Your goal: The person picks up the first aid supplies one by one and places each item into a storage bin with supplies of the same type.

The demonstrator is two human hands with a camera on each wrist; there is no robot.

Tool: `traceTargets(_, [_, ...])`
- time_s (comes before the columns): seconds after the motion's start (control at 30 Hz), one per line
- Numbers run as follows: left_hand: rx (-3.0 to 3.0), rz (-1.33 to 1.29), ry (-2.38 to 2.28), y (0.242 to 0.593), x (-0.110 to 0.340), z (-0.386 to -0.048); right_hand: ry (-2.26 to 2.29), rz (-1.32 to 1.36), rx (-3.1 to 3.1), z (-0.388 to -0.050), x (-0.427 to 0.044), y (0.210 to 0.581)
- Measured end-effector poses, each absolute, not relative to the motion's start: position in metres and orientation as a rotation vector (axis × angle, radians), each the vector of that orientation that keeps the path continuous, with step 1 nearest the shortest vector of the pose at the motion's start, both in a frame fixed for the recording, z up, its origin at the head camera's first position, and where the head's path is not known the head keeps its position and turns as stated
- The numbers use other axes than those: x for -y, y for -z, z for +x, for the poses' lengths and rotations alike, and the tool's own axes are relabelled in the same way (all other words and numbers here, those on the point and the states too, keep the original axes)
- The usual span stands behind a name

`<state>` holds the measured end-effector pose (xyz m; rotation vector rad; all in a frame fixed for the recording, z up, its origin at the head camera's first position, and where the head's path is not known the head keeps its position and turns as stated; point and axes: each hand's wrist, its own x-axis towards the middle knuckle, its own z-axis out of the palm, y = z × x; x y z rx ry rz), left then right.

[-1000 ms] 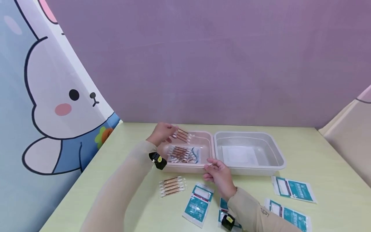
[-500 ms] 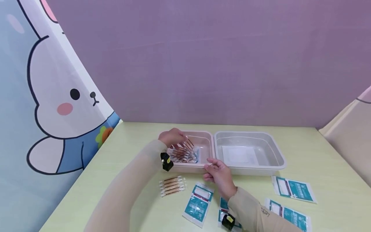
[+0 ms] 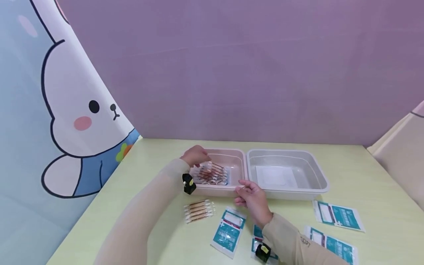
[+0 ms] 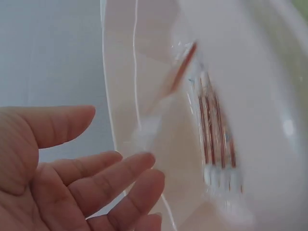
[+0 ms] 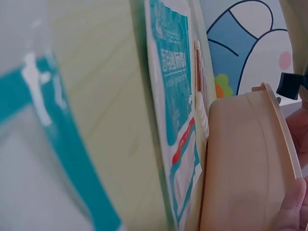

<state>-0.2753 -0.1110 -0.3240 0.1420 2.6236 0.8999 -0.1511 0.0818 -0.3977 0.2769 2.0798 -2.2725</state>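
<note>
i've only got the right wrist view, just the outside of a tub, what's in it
Observer: Clear packs of white-tipped swabs, heaped inside the pink tub.
Operator: is the left hand pinching one, i only catch its edge
Observer: No, the left wrist view shows the left hand loosely spread, pinching nothing.
Operator: and what's right of that tub
Observer: In the head view, a whitish tub with a pale rectangle on its floor.

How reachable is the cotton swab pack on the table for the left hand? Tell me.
Probably yes: the left hand seems empty, and the cotton swab pack lies uncovered in front of the pink bin.
</note>
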Motion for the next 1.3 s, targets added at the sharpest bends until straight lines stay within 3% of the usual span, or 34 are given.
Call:
traceTargets(0.4, [-2.694, 0.398, -1.15, 0.331, 0.137, -0.242, 2.248, 0.264, -2.11, -0.152, -0.081, 0.397])
traceTargets(0.97, [-2.665, 0.359, -1.141, 0.337, 0.18, -0.183, 2.247, 0.252, -2.093, -0.155, -0.083, 0.397])
traceTargets(1.3, [-2.651, 0.483, -1.113, 0.365, 0.185, -0.175, 2.242, 0.286, -2.098, -0.156, -0.093, 0.396])
